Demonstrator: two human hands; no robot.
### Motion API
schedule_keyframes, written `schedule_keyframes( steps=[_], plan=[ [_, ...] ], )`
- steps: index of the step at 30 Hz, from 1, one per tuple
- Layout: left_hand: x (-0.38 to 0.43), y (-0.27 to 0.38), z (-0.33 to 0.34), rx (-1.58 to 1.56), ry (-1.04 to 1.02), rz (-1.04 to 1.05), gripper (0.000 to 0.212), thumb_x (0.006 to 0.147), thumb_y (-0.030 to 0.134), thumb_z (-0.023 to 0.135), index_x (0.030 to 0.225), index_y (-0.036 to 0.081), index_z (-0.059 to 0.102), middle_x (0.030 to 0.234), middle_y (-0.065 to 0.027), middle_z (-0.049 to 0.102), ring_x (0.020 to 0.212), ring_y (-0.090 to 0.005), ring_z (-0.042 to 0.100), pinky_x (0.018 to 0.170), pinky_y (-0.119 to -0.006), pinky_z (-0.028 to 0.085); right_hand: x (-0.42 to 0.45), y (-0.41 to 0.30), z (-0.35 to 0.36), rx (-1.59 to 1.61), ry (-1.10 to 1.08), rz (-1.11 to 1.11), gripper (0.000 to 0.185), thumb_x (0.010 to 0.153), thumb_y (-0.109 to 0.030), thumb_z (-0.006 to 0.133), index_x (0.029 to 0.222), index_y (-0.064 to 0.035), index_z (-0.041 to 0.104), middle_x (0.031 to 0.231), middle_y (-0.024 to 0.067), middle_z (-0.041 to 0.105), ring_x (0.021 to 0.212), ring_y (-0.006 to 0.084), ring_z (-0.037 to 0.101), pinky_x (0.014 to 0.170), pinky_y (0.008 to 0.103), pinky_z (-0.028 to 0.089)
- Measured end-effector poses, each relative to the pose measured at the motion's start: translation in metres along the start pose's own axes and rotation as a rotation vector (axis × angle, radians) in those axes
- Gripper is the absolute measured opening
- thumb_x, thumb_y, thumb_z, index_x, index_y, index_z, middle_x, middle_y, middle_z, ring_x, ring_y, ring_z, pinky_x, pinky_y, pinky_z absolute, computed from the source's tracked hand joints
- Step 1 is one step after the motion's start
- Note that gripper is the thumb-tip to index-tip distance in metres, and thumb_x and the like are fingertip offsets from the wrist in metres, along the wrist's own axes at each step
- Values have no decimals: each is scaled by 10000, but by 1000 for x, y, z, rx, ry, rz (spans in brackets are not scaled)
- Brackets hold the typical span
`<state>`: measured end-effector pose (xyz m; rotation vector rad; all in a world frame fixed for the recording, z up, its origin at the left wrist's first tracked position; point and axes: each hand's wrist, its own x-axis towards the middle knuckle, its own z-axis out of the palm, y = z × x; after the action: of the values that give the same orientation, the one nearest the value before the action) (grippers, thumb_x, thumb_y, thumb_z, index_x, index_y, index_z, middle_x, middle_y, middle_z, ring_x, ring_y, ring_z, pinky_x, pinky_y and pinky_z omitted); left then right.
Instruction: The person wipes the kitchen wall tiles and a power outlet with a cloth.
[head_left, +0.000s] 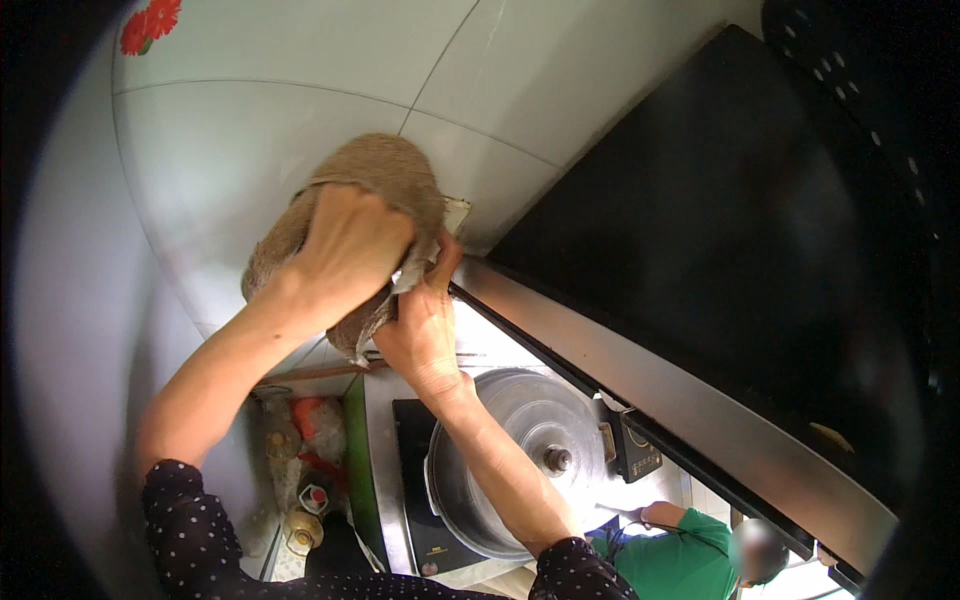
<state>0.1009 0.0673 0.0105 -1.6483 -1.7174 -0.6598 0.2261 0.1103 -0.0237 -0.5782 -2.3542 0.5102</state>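
Note:
A brown cloth (386, 161), bunched and partly folded, is held up in front of the pale tiled wall (262, 127). My left hand (356, 236) grips it near the middle, the fingertips buried in its folds. Lower and to the right, my right hand (424, 311) holds the cloth's edge, thumb pointing up; the cloth covers its other fingers. A small, light-coloured flat piece (456, 214) shows just behind the cloth, by my right thumb. I cannot tell what it is. Whether the cloth touches the wall is also unclear.
A black range hood (675, 247) with a metal edge juts out at right. Below my right arm, a large lidded metal pot (517, 405) sits on a black cooktop (420, 480). Bottles (304, 529) and bags stand lower left. A person in green (690, 559) is at lower right.

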Motion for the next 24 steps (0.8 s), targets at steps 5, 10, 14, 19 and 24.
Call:
schedule_keyframes(
  steps=[5, 10, 14, 19, 24],
  plan=[
    [30, 13, -4, 11, -75, 164, 80, 626, 173, 644, 580, 116, 675, 587, -85, 635, 581, -224, 642, 502, -333, 462, -1, 9, 9, -75, 43, -66, 578, 692, 19, 621, 1249, 30, 468, 1268, 328, 361, 1063, 477, 486, 840, 488, 459],
    [-1, -5, -1, -269, 274, -68, 106, 670, 177, 644, 610, 98, 681, 582, -99, 632, 554, -236, 634, 524, -346, 482, 3, 1, -1, 64, 44, -1, 612, 706, 43, 606, 1291, 28, 426, 1367, 303, 221, 1106, 499, 464, 896, 507, 451],
    [19, 21, -5, -101, -54, 34, 94, 650, 168, 648, 588, 100, 669, 555, -98, 611, 562, -236, 638, 494, -349, 469, -4, 16, 8, -23, 36, -80, 508, 735, 8, 619, 1224, 35, 486, 1234, 297, 427, 1039, 480, 504, 873, 493, 441],
    [32, 22, 5, -203, -66, 22, 118, 643, 166, 633, 581, 70, 661, 599, -140, 629, 575, -281, 633, 542, -396, 482, -4, 12, 5, -27, 18, -67, 431, 741, -8, 618, 1161, 39, 531, 1107, 272, 553, 1052, 453, 504, 878, 479, 422],
    [2, 3, 5, -210, 113, -109, 102, 640, 162, 639, 627, 76, 690, 594, -116, 633, 554, -268, 635, 503, -360, 484, 2, 9, 3, -29, 112, -176, 485, 707, 13, 607, 1182, 46, 513, 1230, 354, 397, 1120, 507, 440, 912, 499, 411]
  ],
)
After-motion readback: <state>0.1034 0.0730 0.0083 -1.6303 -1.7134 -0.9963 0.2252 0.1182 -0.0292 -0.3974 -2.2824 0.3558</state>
